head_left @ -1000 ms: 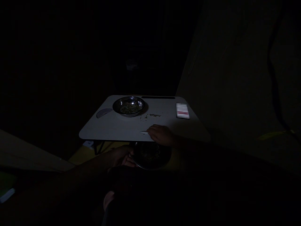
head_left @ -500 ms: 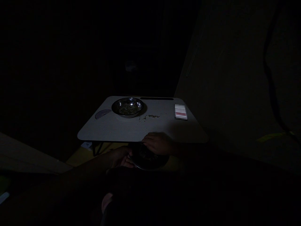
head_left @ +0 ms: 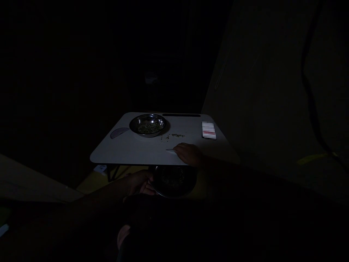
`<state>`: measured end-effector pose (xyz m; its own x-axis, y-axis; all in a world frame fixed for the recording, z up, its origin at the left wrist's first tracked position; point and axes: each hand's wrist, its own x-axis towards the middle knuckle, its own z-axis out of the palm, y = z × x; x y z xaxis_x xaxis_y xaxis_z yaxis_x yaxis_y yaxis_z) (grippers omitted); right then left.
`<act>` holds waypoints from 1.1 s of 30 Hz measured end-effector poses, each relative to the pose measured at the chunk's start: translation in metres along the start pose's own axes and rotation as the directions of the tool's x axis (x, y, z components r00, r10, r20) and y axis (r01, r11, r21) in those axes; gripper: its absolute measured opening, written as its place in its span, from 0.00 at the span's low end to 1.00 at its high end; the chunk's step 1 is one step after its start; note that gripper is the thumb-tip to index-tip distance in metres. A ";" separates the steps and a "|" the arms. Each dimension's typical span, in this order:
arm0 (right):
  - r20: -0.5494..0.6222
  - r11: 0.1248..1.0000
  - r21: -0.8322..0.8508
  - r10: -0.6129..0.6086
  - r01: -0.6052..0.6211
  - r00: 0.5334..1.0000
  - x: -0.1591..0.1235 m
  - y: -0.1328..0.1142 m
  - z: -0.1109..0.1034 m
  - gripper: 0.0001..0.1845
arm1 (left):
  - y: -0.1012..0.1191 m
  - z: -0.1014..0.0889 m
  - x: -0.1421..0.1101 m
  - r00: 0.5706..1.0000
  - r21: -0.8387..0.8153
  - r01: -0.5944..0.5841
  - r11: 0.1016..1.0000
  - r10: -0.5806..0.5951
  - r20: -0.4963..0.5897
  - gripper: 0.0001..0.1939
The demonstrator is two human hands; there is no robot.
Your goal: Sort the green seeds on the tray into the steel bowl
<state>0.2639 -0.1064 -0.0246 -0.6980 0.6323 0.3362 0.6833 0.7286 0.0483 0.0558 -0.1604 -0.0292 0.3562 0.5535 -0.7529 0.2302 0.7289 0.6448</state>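
Observation:
Below the front edge of the white table, my left hand (head_left: 144, 182) grips the left rim of a metal bowl (head_left: 163, 193). Small bits, too dark to identify, lie in that bowl. Over the table's front part, my right hand (head_left: 188, 153) is closed on a thin, pale, flat piece (head_left: 171, 150) whose pointed end sticks out to the left; its kind is unclear. Just beyond lies a scatter of small greenish grains (head_left: 177, 135). A second, shiny metal bowl (head_left: 132, 131) stands at the back left with many similar grains inside.
The small folding table (head_left: 131, 149) has a dark slot (head_left: 181, 115) along its back edge. A phone with a blurred screen (head_left: 208, 130) lies at the right, and a half-round purple print (head_left: 119, 133) shows at the left. A wall (head_left: 261, 91) rises on the right. The room is very dark.
My right hand has moved up from over the lower bowl onto the tabletop, and the pale flat piece now shows in it. My left hand stays on the bowl's rim.

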 end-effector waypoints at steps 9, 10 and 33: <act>0.020 0.965 -0.153 0.221 -0.215 0.975 0.004 0.037 0.019 0.14 | -0.004 -0.006 0.003 1.000 0.007 -0.023 1.000 0.023 -0.007 0.09; 0.011 0.959 -0.164 0.234 -0.229 0.972 0.005 0.040 0.020 0.14 | -0.004 -0.006 0.002 1.000 0.006 -0.026 1.000 0.026 -0.002 0.09; -0.020 0.965 -0.144 0.220 -0.220 0.975 0.027 0.052 0.037 0.15 | -0.006 -0.008 -0.001 1.000 -0.024 -0.011 1.000 0.011 0.008 0.09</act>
<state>0.2727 -0.0416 -0.0482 -0.5265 0.7714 0.3574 0.8437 0.5260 0.1076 0.0468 -0.1619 -0.0330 0.3663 0.5584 -0.7443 0.2048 0.7319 0.6499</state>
